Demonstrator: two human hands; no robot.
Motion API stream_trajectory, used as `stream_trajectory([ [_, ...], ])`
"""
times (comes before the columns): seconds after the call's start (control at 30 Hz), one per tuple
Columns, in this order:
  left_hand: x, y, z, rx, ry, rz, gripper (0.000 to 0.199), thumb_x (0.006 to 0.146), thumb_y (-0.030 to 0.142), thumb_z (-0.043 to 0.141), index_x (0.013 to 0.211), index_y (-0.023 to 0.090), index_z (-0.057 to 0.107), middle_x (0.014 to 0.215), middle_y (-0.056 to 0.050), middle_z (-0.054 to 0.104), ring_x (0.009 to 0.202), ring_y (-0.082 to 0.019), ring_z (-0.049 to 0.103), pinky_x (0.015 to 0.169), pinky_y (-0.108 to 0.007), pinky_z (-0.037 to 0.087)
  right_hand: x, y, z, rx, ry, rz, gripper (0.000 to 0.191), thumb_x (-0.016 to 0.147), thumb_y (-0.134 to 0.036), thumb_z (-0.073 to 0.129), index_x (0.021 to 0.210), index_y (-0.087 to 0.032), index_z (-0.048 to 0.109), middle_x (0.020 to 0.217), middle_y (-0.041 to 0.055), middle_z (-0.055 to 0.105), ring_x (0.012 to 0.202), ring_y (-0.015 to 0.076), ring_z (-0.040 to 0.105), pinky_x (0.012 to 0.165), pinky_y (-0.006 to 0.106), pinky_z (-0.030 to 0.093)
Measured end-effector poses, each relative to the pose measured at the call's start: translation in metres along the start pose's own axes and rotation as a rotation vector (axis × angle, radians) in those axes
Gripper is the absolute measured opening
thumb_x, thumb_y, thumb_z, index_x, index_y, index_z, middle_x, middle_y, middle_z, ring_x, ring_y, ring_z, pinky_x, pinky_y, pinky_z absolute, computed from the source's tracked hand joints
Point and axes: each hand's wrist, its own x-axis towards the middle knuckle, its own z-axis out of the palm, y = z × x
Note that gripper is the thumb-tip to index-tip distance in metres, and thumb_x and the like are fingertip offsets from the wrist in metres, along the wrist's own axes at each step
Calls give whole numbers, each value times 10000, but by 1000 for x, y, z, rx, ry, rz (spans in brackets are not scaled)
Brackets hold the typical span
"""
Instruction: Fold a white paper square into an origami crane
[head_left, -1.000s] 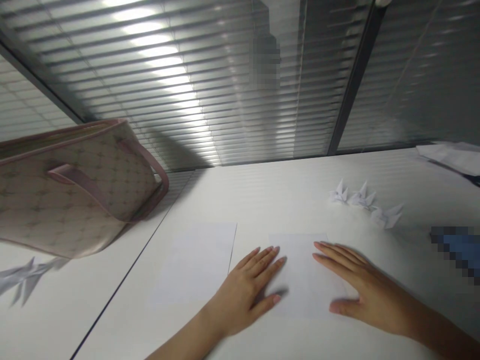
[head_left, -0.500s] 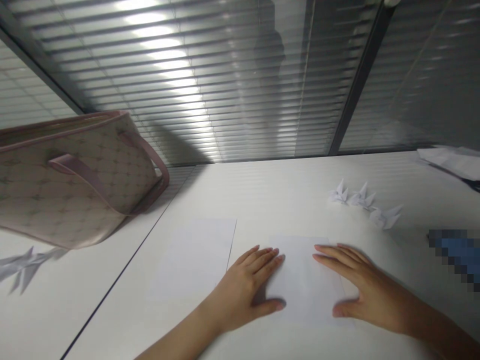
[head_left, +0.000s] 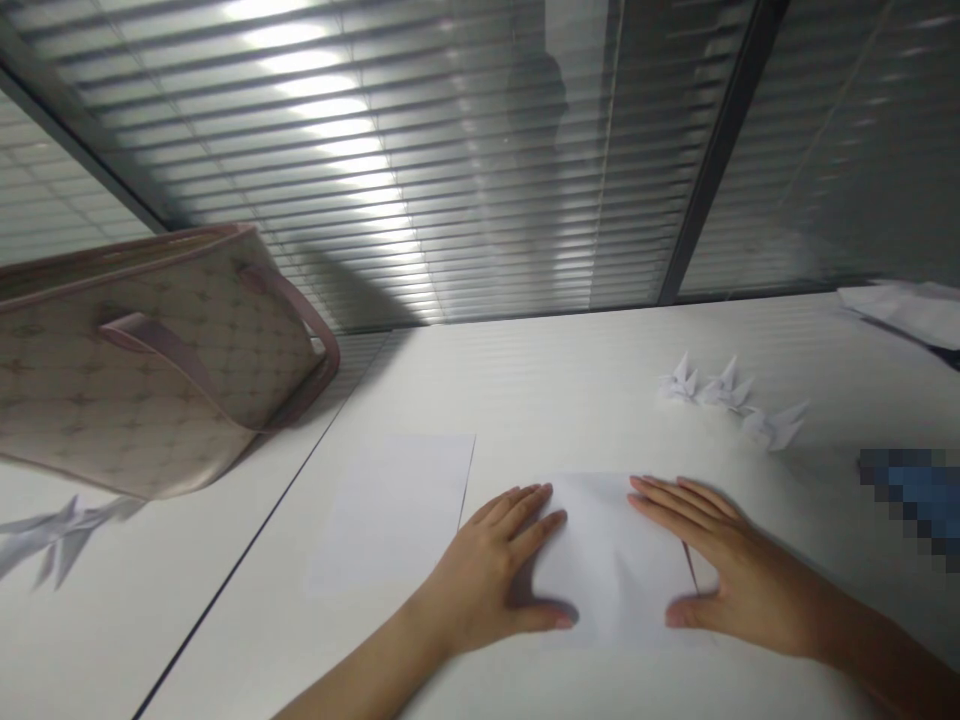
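Note:
A white sheet of paper (head_left: 607, 560) lies on the white table between my two hands, bulging slightly near its middle. My left hand (head_left: 506, 565) rests on its left edge, palm down with fingers stretched and the thumb apart. On the opposite edge lies my right hand (head_left: 709, 560), fingers extended towards the upper left and the thumb spread below. A dark gap shows under the sheet's right edge, beside the right hand. To the left of my left hand, a second white sheet (head_left: 390, 510) lies flat.
Several small folded paper cranes (head_left: 731, 400) stand at the back right, and another folded paper piece (head_left: 60, 535) is at far left. A patterned bag (head_left: 157, 360) with pink handles stands at left. Blinds (head_left: 450, 180) rise behind the table (head_left: 540, 390). A blurred blue object (head_left: 915, 500) lies right.
The paper between my hands has bulged up slightly in the middle, and its right edge has lifted. Both hands stay nearly in place, and the view has shifted a little.

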Motion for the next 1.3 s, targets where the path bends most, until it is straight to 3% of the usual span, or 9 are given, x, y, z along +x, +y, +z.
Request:
stream_trajectory([
  [0.23,-2,-1,1,-4,3,-9,966,737,750,587,1471,172,340,1493,-163,397,1353,-346,396,1091,-515,360,-1,2,-1,-5,2,-3,955,707,-542,740,1498,-356,238,1558,5,304,1424,258,281,1156,525,241],
  [0.47,-3,-2,2,-17,-5,13,967,769,729,574,1511,207,237,1523,-130,357,1379,-312,364,1126,-499,317,-5,1,-1,18,45,0,966,686,-457,774,1497,-353,260,1543,16,341,1404,288,320,1149,519,253],
  [0.6,-3,-3,-3,-14,-26,70,666,906,494,572,1486,306,303,1570,-42,272,1423,-270,288,1161,-461,268,-9,-5,-1,2,19,13,918,637,-455,806,1445,-387,374,1543,-2,344,1387,320,338,1114,516,319],
  [0.73,-2,-3,-6,-13,-58,144,504,955,210,451,1447,296,384,1563,-14,290,1435,-232,265,1190,-459,191,-13,-9,-2,19,-28,-16,906,617,-476,815,1422,-328,428,1558,18,312,1413,329,277,1130,505,301],
  [0.83,-1,0,-6,-12,-62,121,473,976,344,453,1437,249,401,1558,-61,293,1428,-253,279,1185,-481,194,-11,-12,-5,47,-66,-13,741,701,-442,761,1377,-319,484,1493,24,429,1391,309,328,1128,502,303],
  [0.9,2,3,-4,-9,-65,114,626,922,567,491,1431,213,408,1551,-104,297,1428,-289,272,1180,-502,194,-6,-15,-6,64,-68,16,656,742,-410,732,1354,-329,509,1456,21,477,1366,285,372,1109,468,342],
  [0.97,4,6,-3,-6,-76,121,774,843,695,504,1429,199,409,1548,-124,294,1427,-308,265,1180,-516,181,1,-17,-6,80,-65,22,743,715,-412,757,1393,-337,464,1501,18,417,1378,280,352,1110,454,344],
  [1.1,4,9,2,-16,-73,123,843,823,713,514,1452,175,358,1548,-143,282,1421,-301,284,1185,-509,168,11,-17,-4,96,-96,-31,995,638,-460,811,1484,-354,298,1570,17,284,1417,299,279,1151,513,249],
  [1.3,1,11,6,-66,55,104,860,800,642,621,1460,176,325,1486,-142,415,1365,-305,396,1139,-493,311,7,-15,-3,82,-14,-48,932,673,-466,791,1472,-379,318,1492,-1,434,1385,314,347,1137,536,281],
])
